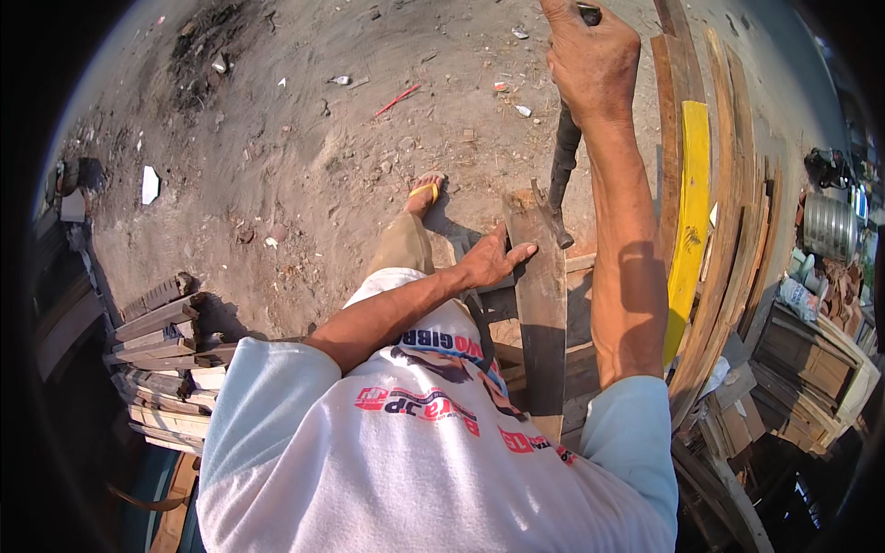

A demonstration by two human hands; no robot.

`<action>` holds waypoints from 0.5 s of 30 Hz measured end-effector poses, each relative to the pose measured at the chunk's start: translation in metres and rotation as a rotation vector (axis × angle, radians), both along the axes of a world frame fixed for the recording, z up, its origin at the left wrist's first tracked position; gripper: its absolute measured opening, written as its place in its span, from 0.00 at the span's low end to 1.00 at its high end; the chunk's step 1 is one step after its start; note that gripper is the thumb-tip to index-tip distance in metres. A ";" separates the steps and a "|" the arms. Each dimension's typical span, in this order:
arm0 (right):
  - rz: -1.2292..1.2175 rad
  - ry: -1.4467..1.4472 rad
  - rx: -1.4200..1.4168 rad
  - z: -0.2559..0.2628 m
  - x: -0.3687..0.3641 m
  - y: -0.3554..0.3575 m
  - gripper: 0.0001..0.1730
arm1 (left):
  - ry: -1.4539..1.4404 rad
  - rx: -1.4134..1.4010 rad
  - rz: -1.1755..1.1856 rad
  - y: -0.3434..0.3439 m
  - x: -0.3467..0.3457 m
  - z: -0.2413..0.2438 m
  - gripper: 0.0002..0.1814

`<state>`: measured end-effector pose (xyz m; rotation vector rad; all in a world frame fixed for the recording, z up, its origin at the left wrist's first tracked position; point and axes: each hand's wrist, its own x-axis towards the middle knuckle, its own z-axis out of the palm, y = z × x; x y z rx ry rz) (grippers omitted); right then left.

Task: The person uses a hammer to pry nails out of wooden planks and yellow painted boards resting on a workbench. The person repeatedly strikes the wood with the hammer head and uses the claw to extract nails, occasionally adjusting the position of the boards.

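Observation:
My right hand (pixel 596 66) is wrapped around the dark handle of a claw hammer (pixel 567 142), up at the top of the view. The hammer's head hangs over the far end of a weathered wooden board (pixel 543 297), its round face by the right edge. Whether the head touches the wood I cannot tell. My left hand (pixel 494 257) grips the board's left edge, thumb lying on the top face and fingers partly hidden. The board's near end runs down in front of my shirt, above other timber.
To the right lie long planks (pixel 722 228) and a yellow-painted board (pixel 691 207). Stacked timber (pixel 162 345) stands on the left. My sandalled foot (pixel 425 192) is on sandy ground (pixel 332 152) strewn with litter. A metal drum (pixel 830 228) and scrap wood lie far right.

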<state>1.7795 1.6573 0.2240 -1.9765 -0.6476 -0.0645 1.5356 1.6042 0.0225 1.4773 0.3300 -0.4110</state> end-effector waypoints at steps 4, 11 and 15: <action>0.037 0.269 0.472 0.028 -0.083 -0.097 0.24 | 0.136 0.042 -0.030 0.003 0.002 0.008 0.46; -0.013 -0.005 0.553 0.027 -0.178 -0.226 0.26 | 0.196 0.043 -0.104 0.005 0.011 0.010 0.48; -0.055 0.045 0.703 0.028 -0.166 -0.206 0.22 | 0.061 0.071 -0.046 0.001 0.004 -0.020 0.46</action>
